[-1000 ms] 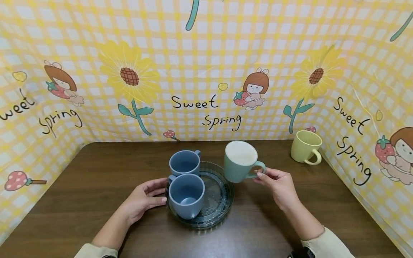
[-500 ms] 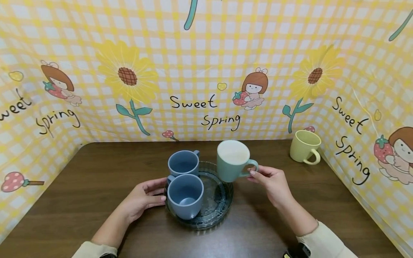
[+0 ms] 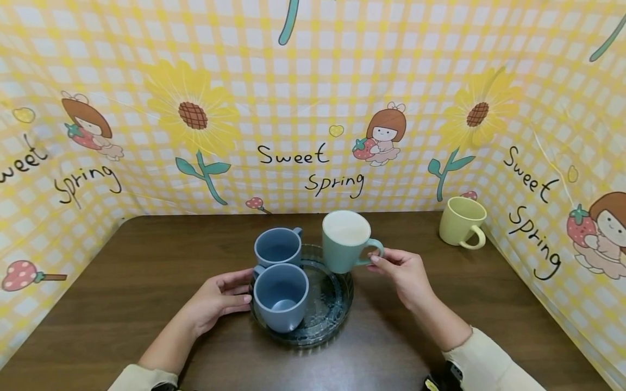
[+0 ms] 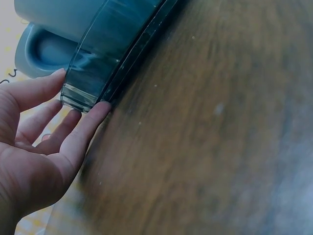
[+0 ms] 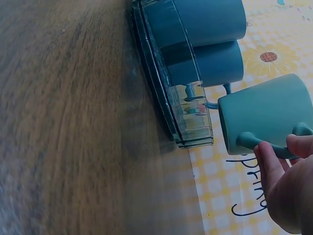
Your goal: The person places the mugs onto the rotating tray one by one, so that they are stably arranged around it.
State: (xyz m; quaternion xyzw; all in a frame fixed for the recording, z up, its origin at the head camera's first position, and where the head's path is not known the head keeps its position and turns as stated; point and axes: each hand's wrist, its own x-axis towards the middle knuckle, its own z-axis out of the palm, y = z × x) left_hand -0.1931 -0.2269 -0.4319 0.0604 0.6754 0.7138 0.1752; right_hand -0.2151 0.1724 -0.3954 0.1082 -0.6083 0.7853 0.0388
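Observation:
In the head view a round clear glass tray [image 3: 323,326] with a raised rim stands on the table, carrying two blue-grey mugs: the near one [image 3: 281,298] and the far one [image 3: 277,245]. My left hand [image 3: 215,304] rests its fingertips against the tray's left outer wall, fingers not curled round it. My right hand [image 3: 406,274] pinches the handle of a mint-green mug [image 3: 344,247], white inside. In the right wrist view the green mug [image 5: 266,115] hangs above the tray's rim [image 5: 195,122], apart from it, thumb and fingers on its handle.
A yellow mug [image 3: 462,222] stands at the table's back right, its handle facing right. The brown wooden table [image 3: 171,250] is enclosed at the back and sides by a yellow checked cloth [image 3: 303,108].
My right hand has carried the green mug to the left, further over the tray's back right part. The left hand has stayed at the tray's wall, and the blue-grey mugs keep their places.

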